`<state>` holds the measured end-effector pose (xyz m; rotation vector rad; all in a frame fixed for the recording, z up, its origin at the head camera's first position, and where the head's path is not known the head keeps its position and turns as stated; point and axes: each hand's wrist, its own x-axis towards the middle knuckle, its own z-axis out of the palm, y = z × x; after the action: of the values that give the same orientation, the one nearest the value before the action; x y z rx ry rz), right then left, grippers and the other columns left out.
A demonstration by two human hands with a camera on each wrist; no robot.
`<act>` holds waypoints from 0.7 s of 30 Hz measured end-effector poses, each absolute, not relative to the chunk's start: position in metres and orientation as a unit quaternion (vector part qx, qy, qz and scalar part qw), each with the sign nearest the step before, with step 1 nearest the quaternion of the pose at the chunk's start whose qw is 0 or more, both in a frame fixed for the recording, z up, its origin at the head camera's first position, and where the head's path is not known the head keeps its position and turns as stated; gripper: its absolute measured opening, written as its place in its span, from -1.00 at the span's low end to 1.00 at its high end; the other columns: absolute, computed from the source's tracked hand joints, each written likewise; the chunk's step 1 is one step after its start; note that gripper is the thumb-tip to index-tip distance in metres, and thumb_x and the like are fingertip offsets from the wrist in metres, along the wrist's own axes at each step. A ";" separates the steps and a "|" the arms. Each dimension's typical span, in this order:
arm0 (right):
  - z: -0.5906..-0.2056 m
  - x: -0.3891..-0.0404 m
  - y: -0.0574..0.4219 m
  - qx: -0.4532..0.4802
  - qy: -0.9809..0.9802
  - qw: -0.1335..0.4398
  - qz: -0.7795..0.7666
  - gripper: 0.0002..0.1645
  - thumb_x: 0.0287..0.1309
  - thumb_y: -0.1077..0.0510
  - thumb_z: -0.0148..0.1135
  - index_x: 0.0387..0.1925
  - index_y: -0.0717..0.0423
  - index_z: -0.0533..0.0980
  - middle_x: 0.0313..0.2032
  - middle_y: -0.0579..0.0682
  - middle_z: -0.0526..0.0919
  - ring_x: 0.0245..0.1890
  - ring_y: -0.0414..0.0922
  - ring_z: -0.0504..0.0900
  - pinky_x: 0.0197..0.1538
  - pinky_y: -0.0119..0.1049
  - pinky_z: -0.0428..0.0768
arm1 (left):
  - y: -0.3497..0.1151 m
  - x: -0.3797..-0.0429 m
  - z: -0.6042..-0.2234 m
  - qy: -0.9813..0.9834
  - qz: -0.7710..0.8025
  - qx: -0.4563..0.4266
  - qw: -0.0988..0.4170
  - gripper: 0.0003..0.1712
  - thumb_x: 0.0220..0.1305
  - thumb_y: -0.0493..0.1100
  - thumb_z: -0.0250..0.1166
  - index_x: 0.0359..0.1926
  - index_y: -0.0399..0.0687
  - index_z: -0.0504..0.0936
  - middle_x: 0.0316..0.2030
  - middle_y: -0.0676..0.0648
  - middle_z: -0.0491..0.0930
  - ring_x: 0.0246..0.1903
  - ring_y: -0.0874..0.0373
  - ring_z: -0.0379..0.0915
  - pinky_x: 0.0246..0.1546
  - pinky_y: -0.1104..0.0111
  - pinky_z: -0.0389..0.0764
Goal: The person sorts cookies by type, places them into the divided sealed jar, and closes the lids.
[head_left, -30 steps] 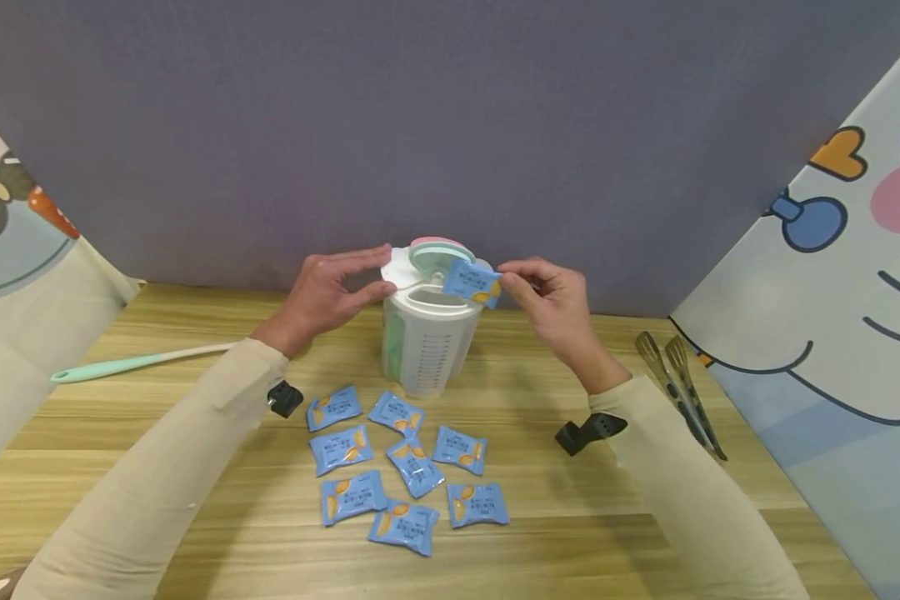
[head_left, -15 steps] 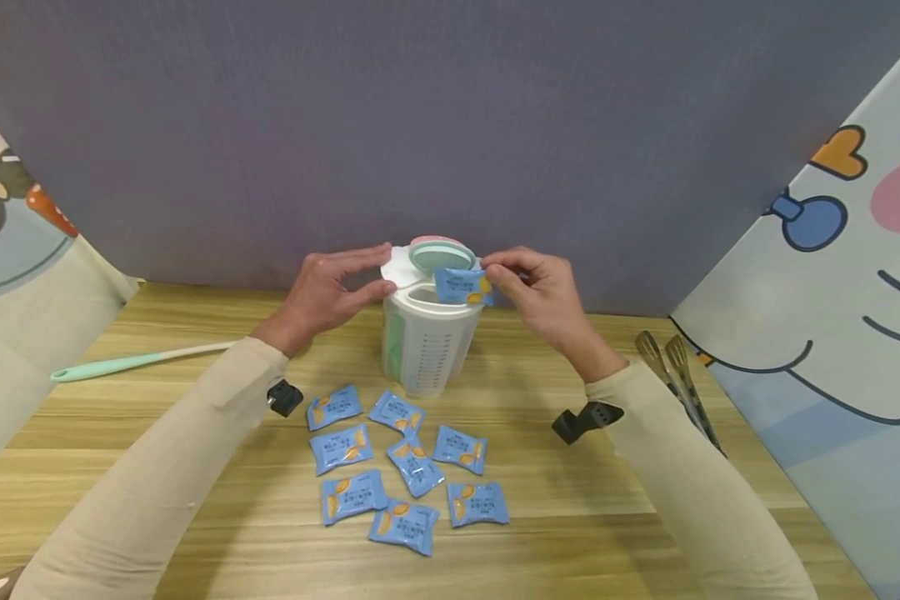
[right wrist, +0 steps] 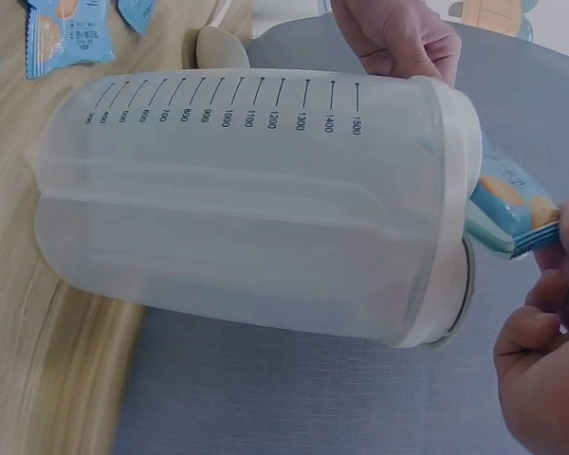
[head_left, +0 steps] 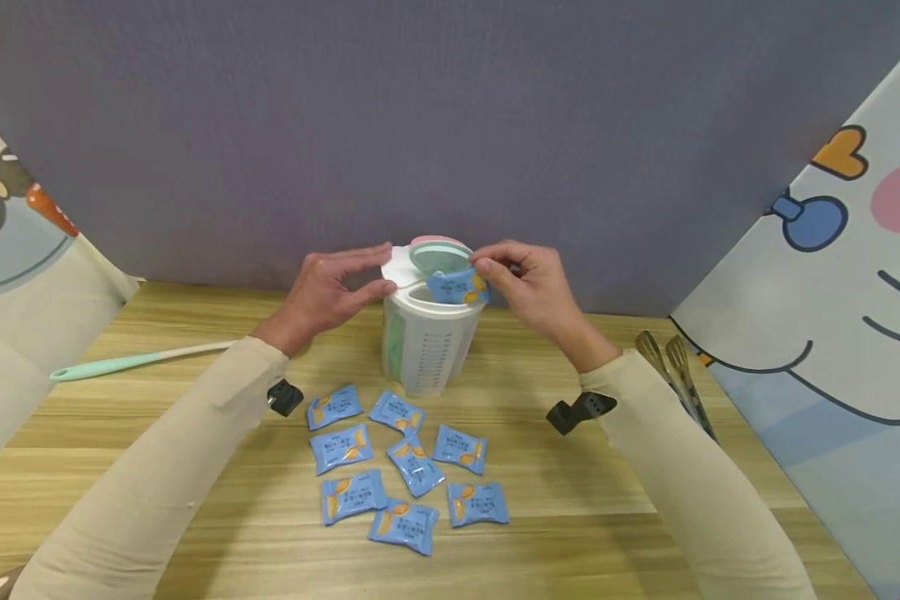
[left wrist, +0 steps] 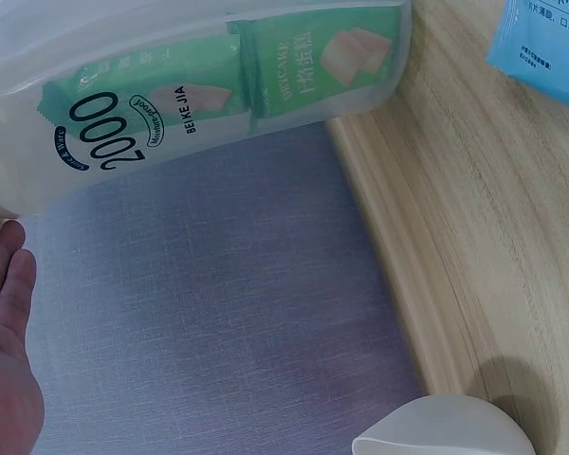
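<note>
A translucent storage jar (head_left: 433,354) with measuring marks stands upright on the table, under a white lid (head_left: 401,268). Its mint flip cap (head_left: 444,258) is raised, leaving one opening uncovered. My left hand (head_left: 328,292) touches the lid's left side with thumb and extended fingers. My right hand (head_left: 532,285) pinches one end of a blue snack packet (head_left: 453,286); the packet's other end tilts down into the opening. In the right wrist view the packet (right wrist: 514,194) bends over the rim. Green-wrapped snacks (left wrist: 322,62) fill one compartment, while the compartment (right wrist: 237,218) facing the right wrist shows none.
Several blue snack packets (head_left: 412,465) lie in front of the jar. A mint-handled utensil (head_left: 112,365) lies at left, its far end behind my left arm. Metal tongs (head_left: 678,375) lie at right. A grey wall panel (head_left: 450,125) rises behind the table.
My right hand has moved left with the blue packet, bringing it over the jar's opening and lowering its far end. The left hand and jar stay put.
</note>
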<state>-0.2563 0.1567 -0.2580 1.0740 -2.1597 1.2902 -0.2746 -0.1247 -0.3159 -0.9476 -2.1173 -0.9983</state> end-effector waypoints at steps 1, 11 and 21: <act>-0.257 -0.256 0.156 0.385 -0.775 0.198 0.461 -0.88 0.19 0.35 0.20 -0.29 0.33 0.64 -0.41 0.04 0.67 -0.53 -0.16 0.47 -0.51 -0.42 0.41 | -0.125 -0.275 -0.316 -0.799 -0.378 -0.357 0.303 -0.47 0.06 -0.13 0.46 0.10 -0.11 0.60 0.10 0.00 0.52 0.09 0.08 0.45 0.08 0.17 0.45; -0.255 -0.260 0.153 0.407 -0.769 0.193 0.453 -0.90 0.15 0.38 0.22 -0.31 0.34 0.63 -0.44 0.04 0.66 -0.59 -0.09 0.44 -0.55 -0.41 0.37 | -0.124 -0.275 -0.316 -0.798 -0.381 -0.355 0.305 -0.47 0.06 -0.14 0.46 0.09 -0.11 0.60 0.10 0.00 0.52 0.07 0.05 0.46 0.07 0.13 0.45; -0.251 -0.261 0.148 0.426 -0.768 0.187 0.440 -0.91 0.15 0.40 0.22 -0.32 0.34 0.63 -0.47 0.02 0.64 -0.64 -0.19 0.35 -0.57 -0.41 0.32 | -0.123 -0.277 -0.318 -0.789 -0.382 -0.360 0.318 -0.48 0.04 -0.15 0.47 0.07 -0.13 0.62 0.08 -0.01 0.54 0.05 0.05 0.48 0.06 0.13 0.46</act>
<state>-0.2609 0.1483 -0.2509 1.1988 -2.1617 1.2395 -0.2769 -0.1234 -0.3176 -0.9484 -2.0770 -1.0048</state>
